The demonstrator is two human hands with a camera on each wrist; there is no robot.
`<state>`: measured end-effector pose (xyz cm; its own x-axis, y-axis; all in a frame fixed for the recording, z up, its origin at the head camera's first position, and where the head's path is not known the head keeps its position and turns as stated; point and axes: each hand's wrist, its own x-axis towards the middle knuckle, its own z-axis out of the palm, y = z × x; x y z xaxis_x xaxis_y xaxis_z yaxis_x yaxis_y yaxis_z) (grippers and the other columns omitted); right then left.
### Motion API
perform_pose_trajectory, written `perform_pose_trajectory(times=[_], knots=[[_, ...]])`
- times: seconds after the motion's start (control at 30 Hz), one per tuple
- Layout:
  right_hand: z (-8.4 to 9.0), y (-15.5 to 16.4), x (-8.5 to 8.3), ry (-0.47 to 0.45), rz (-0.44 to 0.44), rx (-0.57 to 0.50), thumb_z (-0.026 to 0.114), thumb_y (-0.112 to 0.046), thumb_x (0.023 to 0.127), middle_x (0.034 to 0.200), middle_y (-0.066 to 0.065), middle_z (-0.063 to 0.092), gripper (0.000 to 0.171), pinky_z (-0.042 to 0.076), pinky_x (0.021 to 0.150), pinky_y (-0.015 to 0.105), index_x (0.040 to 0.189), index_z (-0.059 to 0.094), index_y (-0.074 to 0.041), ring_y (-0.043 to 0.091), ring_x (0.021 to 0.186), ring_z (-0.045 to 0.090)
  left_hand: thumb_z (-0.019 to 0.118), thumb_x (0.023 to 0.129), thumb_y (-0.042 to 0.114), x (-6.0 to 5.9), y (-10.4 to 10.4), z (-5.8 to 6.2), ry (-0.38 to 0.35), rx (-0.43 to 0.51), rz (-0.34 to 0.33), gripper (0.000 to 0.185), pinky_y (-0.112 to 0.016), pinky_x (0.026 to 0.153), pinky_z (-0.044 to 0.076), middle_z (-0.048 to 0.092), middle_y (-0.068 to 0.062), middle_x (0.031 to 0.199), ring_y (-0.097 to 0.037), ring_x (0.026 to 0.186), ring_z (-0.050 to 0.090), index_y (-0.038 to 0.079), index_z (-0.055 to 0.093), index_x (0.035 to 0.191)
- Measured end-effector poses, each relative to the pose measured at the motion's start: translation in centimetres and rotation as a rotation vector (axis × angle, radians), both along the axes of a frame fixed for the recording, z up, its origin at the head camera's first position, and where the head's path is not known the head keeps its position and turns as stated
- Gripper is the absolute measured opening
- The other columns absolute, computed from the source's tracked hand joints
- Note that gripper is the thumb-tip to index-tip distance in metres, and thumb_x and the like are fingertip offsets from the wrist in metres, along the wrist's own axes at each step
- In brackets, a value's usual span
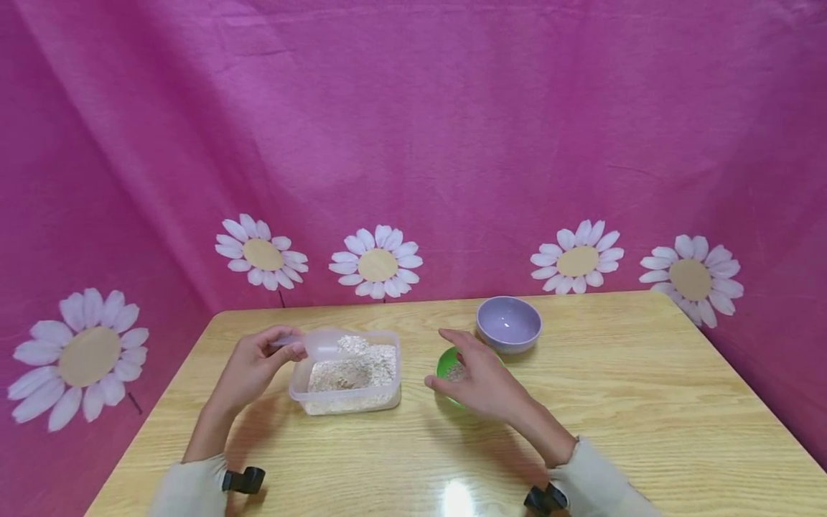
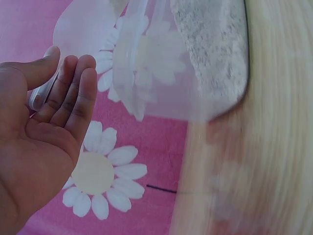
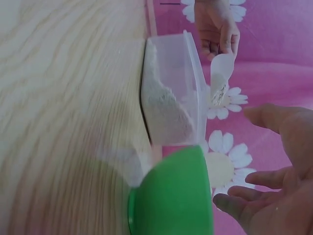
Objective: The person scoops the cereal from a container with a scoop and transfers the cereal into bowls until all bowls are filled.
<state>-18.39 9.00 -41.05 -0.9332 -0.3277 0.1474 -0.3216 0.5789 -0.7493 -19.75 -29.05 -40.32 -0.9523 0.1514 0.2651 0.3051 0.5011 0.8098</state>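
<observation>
My left hand (image 1: 287, 350) pinches the handle of a clear plastic scoop (image 1: 325, 343) that carries oats. It holds the scoop level over the back left of a clear container (image 1: 352, 393) of oats. In the left wrist view the scoop (image 2: 85, 34) lies past my fingers (image 2: 73, 93), next to the container (image 2: 210, 58). My right hand (image 1: 466, 362) hovers with relaxed fingers over a small green bowl (image 1: 442, 366) holding a few oats. In the right wrist view the fingers (image 3: 274, 171) stay apart from the green bowl (image 3: 171, 196), and beyond it are the container (image 3: 171, 98) and the loaded scoop (image 3: 220, 73).
An empty lilac bowl (image 1: 509, 323) stands just behind the green one. Everything sits on a light wooden table (image 1: 646, 402). A pink cloth with daisy prints (image 1: 377, 262) hangs behind and at both sides of it.
</observation>
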Motion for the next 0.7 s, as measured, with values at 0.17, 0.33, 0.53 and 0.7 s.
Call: perform_pose_trajectory(times=[0.17,0.33,0.53,0.7], knots=[[0.0,1.6,0.1,0.037,-0.019,0.043,0.087,-0.034,0.090,0.160,0.017,0.054,0.083,0.052,0.111,0.058,0.159,0.049,-0.007,0.042,0.133,0.064,0.069,0.104,0.006,-0.5,1.6,0.2,-0.001,0.054,-0.036,0.025,-0.018,0.086,0.059,0.078,-0.020,0.096,-0.007,0.085,0.075,-0.007,0.070,0.125],[-0.1,3.0,0.2,0.066,-0.031,0.062,0.087,-0.034,0.091,0.161,0.020,0.053,0.083,0.045,0.117,0.063,0.158,0.049,-0.004,0.044,0.145,0.055,0.068,0.105,0.005,-1.2,3.8,0.1,-0.044,0.075,-0.084,0.024,-0.025,0.089,0.062,0.079,-0.022,0.100,-0.016,0.090,0.078,-0.006,0.069,0.126],[-0.2,4.6,0.1,0.120,-0.034,0.040,0.088,-0.031,0.091,0.147,0.021,0.064,0.079,0.049,0.114,0.062,0.153,0.052,0.001,0.043,0.137,0.061,0.074,0.102,0.009,-2.0,6.9,-0.3,-0.070,0.079,-0.138,0.022,-0.038,0.087,0.064,0.080,-0.019,0.105,-0.032,0.096,0.079,-0.001,0.073,0.121],[-0.7,5.4,0.1,0.156,-0.016,0.058,0.088,-0.029,0.090,0.149,0.021,0.063,0.077,0.046,0.116,0.063,0.152,0.054,0.002,0.041,0.141,0.058,0.075,0.101,0.011,-2.4,9.0,-0.4,-0.051,0.069,-0.178,0.019,-0.035,0.080,0.063,0.079,-0.016,0.102,-0.026,0.092,0.076,0.003,0.075,0.118]])
